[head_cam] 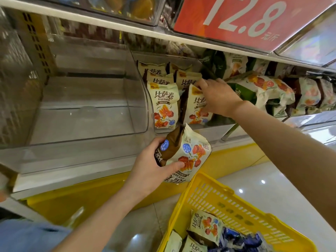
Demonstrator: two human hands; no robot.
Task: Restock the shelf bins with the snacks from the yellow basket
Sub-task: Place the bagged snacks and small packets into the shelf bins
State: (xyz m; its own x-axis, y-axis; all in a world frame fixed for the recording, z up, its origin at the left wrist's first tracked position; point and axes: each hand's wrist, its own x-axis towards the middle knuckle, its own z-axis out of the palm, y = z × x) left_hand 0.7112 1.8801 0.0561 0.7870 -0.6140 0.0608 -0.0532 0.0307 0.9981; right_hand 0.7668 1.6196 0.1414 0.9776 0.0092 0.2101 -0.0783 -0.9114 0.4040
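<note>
My left hand (154, 170) grips a cream-and-brown snack pack (183, 153), upside down, just below the shelf's front edge. My right hand (216, 96) reaches into the middle clear bin (183, 129) and pinches the top of another such snack pack (195, 110), standing upright in the front row. Several more of these packs (164, 104) stand in that bin. The yellow basket (227, 206) sits at the lower right with a few cream packs (204, 227) and blue-wrapped snacks (234, 240) inside.
A large clear bin (87, 113) on the left holds nothing. Bins to the right hold green and floral-print packs (263, 88). A red price sign (245, 20) hangs from the shelf above. Glossy floor (272, 188) lies beyond the basket.
</note>
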